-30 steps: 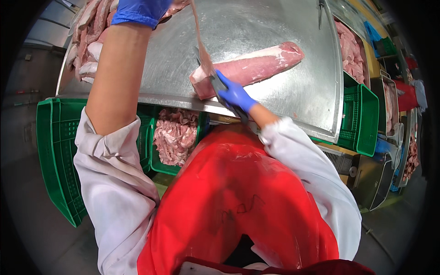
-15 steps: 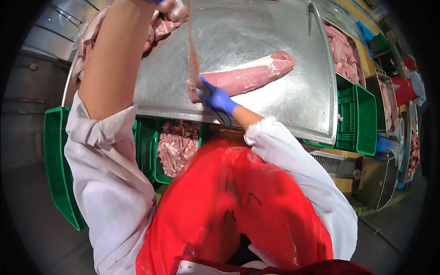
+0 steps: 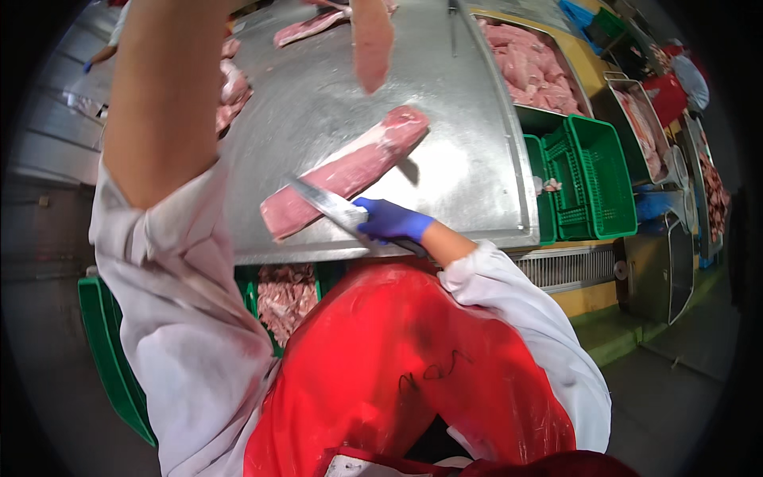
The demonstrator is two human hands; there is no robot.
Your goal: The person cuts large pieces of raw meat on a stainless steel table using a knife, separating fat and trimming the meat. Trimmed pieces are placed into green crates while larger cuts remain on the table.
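My right hand, in a blue glove, is wrapped round the handle of a knife. Its blade points up and left across the near end of a long pink meat loin. The loin lies slantwise on the steel table, with a pale fatty side along its far edge. Farther off, a flat strip of meat hangs down from the top edge; its upper end is cut off from view. My left forearm reaches up past the top edge, so that hand is hidden.
A steel tray of meat pieces adjoins the table's right side, near green crates. Below the front edge sits a crate's load of trimmings. Another meat piece lies far back. A person stands at far right.
The strip of meat has risen off the loin and swung farther away. My right hand has turned the knife so its blade lies across the loin. The view has shifted.
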